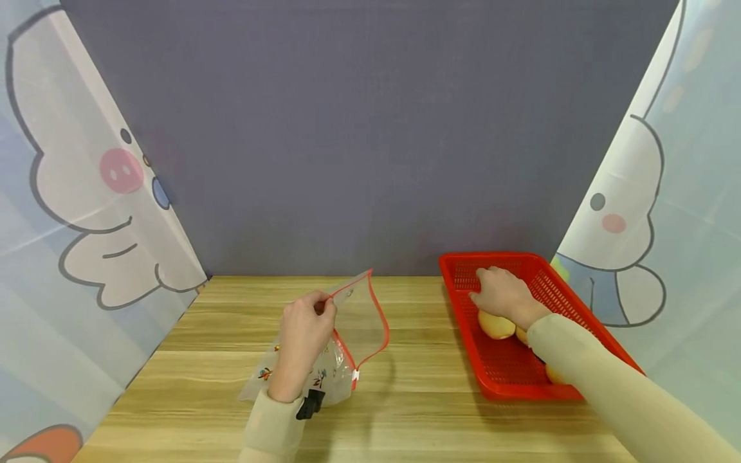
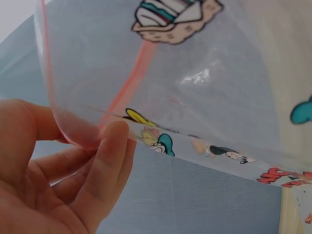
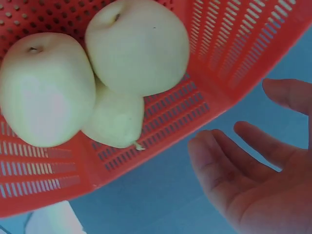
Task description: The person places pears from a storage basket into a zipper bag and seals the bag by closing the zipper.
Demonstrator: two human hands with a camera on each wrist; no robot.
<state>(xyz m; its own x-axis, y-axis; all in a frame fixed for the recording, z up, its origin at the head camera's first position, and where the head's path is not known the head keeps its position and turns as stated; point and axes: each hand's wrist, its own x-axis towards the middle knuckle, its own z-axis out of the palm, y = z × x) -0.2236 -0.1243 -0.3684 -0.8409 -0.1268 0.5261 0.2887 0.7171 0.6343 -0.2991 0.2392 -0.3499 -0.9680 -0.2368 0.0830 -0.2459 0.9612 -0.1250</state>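
- Cream right sleeve [image 1: 625, 392] runs up to the right hand [image 1: 502, 294], its fingers parted, over the red basket [image 1: 489, 388].
- Below this hand and toward its wrist, pale yellow fruits [image 1: 496, 326] sit in the basket; the right wrist view shows three, bunched close.
- Well to the left, the left hand [image 1: 307, 328] pinches the edge of a clear printed bag [image 1: 366, 325] between thumb and fingers.
- Bag's red-trimmed mouth gapes to the right of the left hand; a white slider [image 1: 356, 375] sits lower right of it.
- Beneath both hands, the wood-grained bench [image 1: 425, 366] carries bag and basket.
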